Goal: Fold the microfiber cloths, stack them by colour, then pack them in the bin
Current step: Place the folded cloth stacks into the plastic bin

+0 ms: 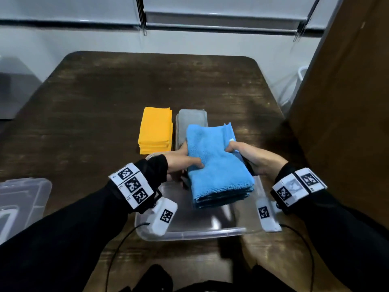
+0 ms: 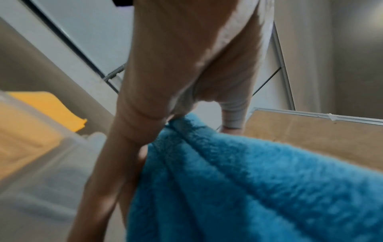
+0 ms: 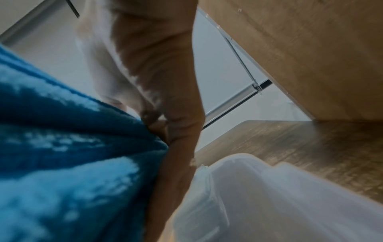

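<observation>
1. The counter (image 1: pixel 94 106) is dark brown wood grain, worn and streaky, with rounded far corners.
2. A clear plastic bin (image 1: pixel 189 234) sits at its near edge, right in front of the person.
3. Both hands hold a blue stack (image 1: pixel 216 165) of folded cloths over the bin's far half. I cannot tell whether the stack touches the bin floor.
4. The left hand (image 1: pixel 181 161) grips the stack's left side, thumb on top and fingers (image 2: pixel 116 163) curled under it.
5. The right hand (image 1: pixel 254 157) grips the right side, thumb pressed into the top cloth and fingers (image 3: pixel 178 147) wrapped along the edge.
6. An orange stack (image 1: pixel 154 131) lies folded on the counter just beyond the bin, to the left.
7. A grey stack (image 1: pixel 189 121) lies just beside the orange one, on its right. The blue stack hides its near part.
8. A clear lid (image 1: pixel 23 199) lies on the counter's left, well apart from the bin.
9. Black sleeves cover both arms, and each wrist carries a white band (image 1: pixel 132 188) with black square markers.
10. A thin black cable (image 1: pixel 117 249) runs back from each wrist unit.
11. Behind the counter stands a pale wall (image 1: pixel 189 43) with metal rails crossing it.
12. A tall brown wooden panel (image 1: pixel 347 102) rises at the right, close to the counter's edge.
</observation>
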`<state>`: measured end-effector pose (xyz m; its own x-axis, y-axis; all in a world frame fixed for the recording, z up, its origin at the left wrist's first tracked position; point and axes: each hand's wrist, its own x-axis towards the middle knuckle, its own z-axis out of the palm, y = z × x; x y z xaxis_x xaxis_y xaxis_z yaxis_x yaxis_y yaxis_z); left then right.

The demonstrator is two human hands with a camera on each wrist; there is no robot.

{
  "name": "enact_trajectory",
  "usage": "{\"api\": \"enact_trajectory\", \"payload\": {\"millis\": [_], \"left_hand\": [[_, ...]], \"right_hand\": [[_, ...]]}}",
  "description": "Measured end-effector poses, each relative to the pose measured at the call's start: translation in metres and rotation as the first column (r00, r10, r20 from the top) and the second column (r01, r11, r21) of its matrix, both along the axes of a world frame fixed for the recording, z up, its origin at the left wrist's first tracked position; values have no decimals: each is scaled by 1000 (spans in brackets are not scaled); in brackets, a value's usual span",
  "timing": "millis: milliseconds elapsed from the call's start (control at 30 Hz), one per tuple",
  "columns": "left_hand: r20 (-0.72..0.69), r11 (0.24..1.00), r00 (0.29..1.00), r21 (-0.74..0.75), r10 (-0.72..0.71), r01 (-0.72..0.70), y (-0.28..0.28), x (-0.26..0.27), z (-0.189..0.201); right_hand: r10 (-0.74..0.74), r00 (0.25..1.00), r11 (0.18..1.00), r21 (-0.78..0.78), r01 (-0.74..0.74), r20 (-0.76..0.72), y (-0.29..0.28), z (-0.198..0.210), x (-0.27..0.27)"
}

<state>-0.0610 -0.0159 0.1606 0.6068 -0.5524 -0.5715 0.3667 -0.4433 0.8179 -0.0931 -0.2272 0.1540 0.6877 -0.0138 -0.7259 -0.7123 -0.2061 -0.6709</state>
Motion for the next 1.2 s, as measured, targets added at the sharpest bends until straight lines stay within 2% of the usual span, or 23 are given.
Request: {"api": "enact_trajectory", "payload": {"millis": [67, 133, 200, 233, 300, 400, 467, 567, 633, 733, 867, 967, 1067, 1133, 1200], "left_hand": [[-82, 998, 996, -42, 46, -49, -13, -8, -6], [-166, 981, 971, -59, 171, -183, -27, -16, -13], [-252, 939, 913, -47, 319, -341, -37, -18, -21], [-319, 927, 880, -13, 352, -376, -41, -18, -22], [-424, 944, 845, 100, 325, -313, -43, -16, -24], [-458, 970, 865, 214, 205, -116, -44, -13, -29], [-462, 963, 866, 260, 193, -76, -45, -9, -33], [-428, 957, 876, 267, 223, -113, -48, -1, -44], [-420, 954, 871, 252, 256, -160, -50, 0, -48], [-437, 950, 848, 221, 300, -222, -52, 0, -60], [-472, 945, 821, 221, 321, -242, -53, 3, -84], [-511, 949, 803, 225, 306, -219, -56, 8, -100], [-484, 942, 812, 239, 326, -236, -58, 10, -105], [-466, 949, 834, 240, 296, -203, -60, 11, -113], [-520, 950, 805, 267, 285, -164, -61, 9, -121]], "right_hand": [[-6, 1000, 999, -53, 6, 16, 0, -1, -10], [-6, 996, 997, -74, 12, 84, -4, -3, -20], [7, 992, 995, -102, 6, 130, -8, -6, -25], [15, 991, 993, -121, 1, 130, -11, -6, -28], [32, 996, 991, -133, -20, 86, -15, -2, -33], [67, 997, 988, -145, -59, 48, -17, -1, -38], [84, 995, 982, -174, -73, 56, -14, -2, -41], [95, 994, 976, -199, -82, 55, -4, -1, -36], [159, 987, 963, -222, -153, 9, 4, -3, -28], [279, 955, 897, -329, -296, -100, 12, -8, -21], [319, 923, 806, -451, -384, -215, 16, -19, -17], [289, 944, 801, -499, -330, -161, 14, -31, -15], [249, 965, 793, -555, -250, -79, 8, -37, -18], [282, 958, 716, -656, -239, -41, 0, -34, -20], [315, 949, 636, -748, -191, 26, -6, -29, -19]]}}
